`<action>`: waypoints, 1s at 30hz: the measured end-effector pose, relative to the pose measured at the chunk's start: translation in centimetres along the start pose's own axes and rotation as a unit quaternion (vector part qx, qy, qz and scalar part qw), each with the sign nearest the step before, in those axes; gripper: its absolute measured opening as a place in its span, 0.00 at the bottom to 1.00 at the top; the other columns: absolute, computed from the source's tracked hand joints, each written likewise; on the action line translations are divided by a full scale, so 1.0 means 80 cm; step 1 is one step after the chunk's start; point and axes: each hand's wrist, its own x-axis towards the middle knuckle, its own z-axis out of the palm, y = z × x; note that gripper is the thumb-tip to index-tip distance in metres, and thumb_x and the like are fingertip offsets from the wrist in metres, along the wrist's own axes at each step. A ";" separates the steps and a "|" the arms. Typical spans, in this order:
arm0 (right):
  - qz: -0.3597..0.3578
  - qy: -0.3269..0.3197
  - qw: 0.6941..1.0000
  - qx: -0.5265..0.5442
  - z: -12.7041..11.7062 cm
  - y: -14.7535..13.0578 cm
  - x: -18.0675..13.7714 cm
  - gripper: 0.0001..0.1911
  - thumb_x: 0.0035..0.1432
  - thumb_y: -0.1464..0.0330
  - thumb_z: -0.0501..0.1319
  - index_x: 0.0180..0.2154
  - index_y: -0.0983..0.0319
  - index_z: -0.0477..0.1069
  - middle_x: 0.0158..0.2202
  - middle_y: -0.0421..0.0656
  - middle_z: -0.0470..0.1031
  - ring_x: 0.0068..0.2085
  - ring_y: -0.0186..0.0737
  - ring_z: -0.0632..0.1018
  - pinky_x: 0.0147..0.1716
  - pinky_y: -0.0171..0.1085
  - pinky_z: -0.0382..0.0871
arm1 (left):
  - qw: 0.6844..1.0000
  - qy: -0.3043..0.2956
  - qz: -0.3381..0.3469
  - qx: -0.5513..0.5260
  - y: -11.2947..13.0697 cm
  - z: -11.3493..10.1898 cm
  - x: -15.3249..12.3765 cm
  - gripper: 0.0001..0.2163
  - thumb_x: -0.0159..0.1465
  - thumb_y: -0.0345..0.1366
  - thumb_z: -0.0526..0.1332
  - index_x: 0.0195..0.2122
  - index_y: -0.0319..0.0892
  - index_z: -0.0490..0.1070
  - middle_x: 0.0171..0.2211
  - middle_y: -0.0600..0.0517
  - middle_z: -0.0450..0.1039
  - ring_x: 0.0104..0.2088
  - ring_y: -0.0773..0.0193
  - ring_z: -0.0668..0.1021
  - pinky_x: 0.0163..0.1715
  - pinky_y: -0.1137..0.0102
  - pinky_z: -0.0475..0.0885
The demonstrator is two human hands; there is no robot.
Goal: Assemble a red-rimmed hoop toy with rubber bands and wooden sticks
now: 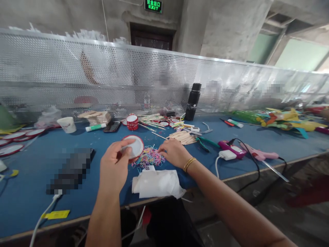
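My left hand [117,157] pinches a round white disc with a red rim [135,145], thumb across its pale face. Beside the disc lies a loose pile of small multicoloured rubber bands [149,157]. At the pile's right edge my right hand [174,151], wearing a gold bracelet, has its fingers curled together and touching the bands. Whatever is between those fingertips is hidden. A thin stick [159,136] points out just beyond the right hand, near a heap of flat wooden sticks [183,137]. Close to the table's front edge rests a white tissue packet [156,183].
A stack of red-rimmed discs [132,122] stands behind, near a black bottle [193,102]. On the right are green-handled pliers [204,144], a purple device [232,149] and a pink glue gun [259,152] with cables. A phone [73,171] and paper cup [66,125] are left.
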 end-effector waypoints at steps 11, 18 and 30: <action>0.056 0.095 0.975 0.191 -0.007 -0.002 -0.001 0.05 0.59 0.71 0.64 0.35 0.60 0.80 0.34 0.42 0.81 0.37 0.38 0.78 0.41 0.36 0.68 | 0.988 -0.013 0.098 0.121 0.007 0.000 -0.002 0.12 0.64 0.39 0.60 0.43 0.46 0.82 0.45 0.50 0.77 0.44 0.59 0.78 0.46 0.65 0.73; 0.085 0.110 0.937 0.319 -0.011 0.003 0.000 0.10 0.53 0.73 0.65 0.40 0.62 0.78 0.32 0.41 0.80 0.33 0.36 0.77 0.37 0.35 0.70 | 0.975 -0.018 0.129 0.179 0.007 0.017 -0.007 0.12 0.64 0.38 0.60 0.42 0.44 0.82 0.45 0.47 0.78 0.47 0.56 0.79 0.45 0.66 0.75; 0.080 0.072 0.962 0.249 -0.021 -0.015 -0.004 0.04 0.56 0.71 0.65 0.33 0.60 0.80 0.30 0.40 0.82 0.32 0.36 0.79 0.34 0.34 0.69 | 0.970 -0.019 0.126 0.209 0.003 0.017 -0.007 0.11 0.63 0.37 0.61 0.43 0.43 0.81 0.46 0.46 0.78 0.51 0.54 0.78 0.48 0.65 0.76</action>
